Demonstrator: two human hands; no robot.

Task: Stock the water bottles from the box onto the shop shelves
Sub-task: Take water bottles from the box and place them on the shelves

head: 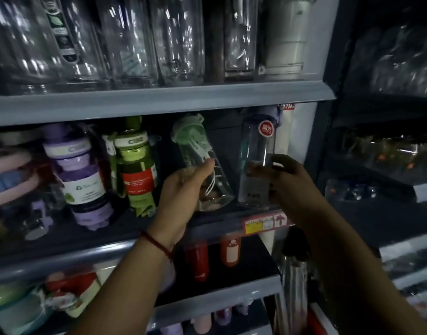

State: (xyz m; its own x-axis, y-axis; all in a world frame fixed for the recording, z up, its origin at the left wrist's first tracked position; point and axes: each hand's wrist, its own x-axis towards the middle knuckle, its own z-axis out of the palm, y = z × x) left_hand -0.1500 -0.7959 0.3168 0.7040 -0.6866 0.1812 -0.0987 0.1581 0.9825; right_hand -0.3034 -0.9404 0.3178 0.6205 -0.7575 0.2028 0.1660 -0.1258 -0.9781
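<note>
Nearest me, both forearms reach up into the shelf unit; a red thread [159, 244] rings the left wrist. My left hand [181, 192] is wrapped round the lower body of a clear bottle [207, 165] w/ a pale green lid, thumb up against its side; the bottle tilts, lid leaning up and to the left, base low near the mid shelf [111, 228] front edge, white cord hanging by the palm. My right hand [287, 180] grips a 2nd clear bottle, the tall bottle [256, 165], w/ a red round sticker near its top; fingers curl round its right side, and it stands about upright just beside the tilted one, base at the shelf. Can't tell if either base actually rests on the shelf. A red and yellow price tag [265, 222] sits on the shelf edge right below the tall bottle. Further left on the same shelf: a green bottle [135, 165] w/ a red label, then a purple bottle [82, 175] w/ a white label, both leaning. Below, red bottles [198, 262] stand back in the lower shelf, blurry. Above, the top shelf [159, 100] carries a row of clear bottles [125, 39], wrapped and shiny. Far right is dark, detail too dim to tell.
</note>
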